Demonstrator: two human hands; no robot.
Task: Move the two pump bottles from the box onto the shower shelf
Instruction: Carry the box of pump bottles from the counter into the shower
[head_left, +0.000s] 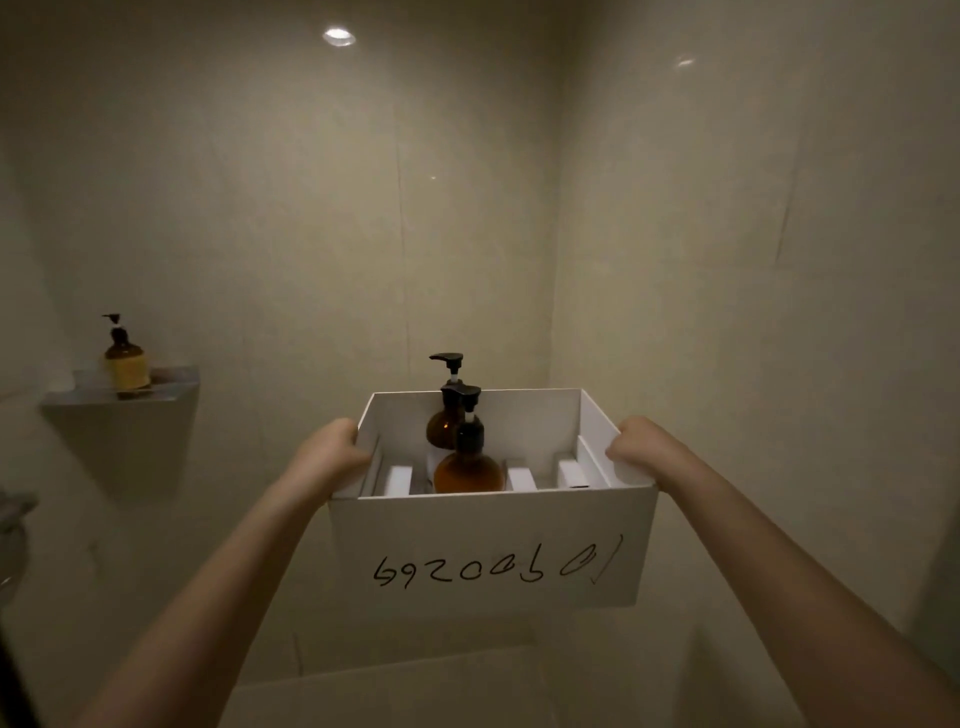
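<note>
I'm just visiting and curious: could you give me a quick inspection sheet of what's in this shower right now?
Surface: shower shelf on the left wall, one pump bottle already on it.
Job's things: two amber pump bottles upright in the white box.
Clutter: white inserts in the box.
Hands: left hand and right hand each grip a box side.
Cables: nothing seen.
Surroundings: tiled walls, ceiling light reflected.

One marking is legible: a handwritten black string on the near outer wall of the white box (488, 545), below and between the fingers (621, 454) gripping its side rims. It appears inverted, reading roughly "6920060 01". No bottle label can be read.
</note>
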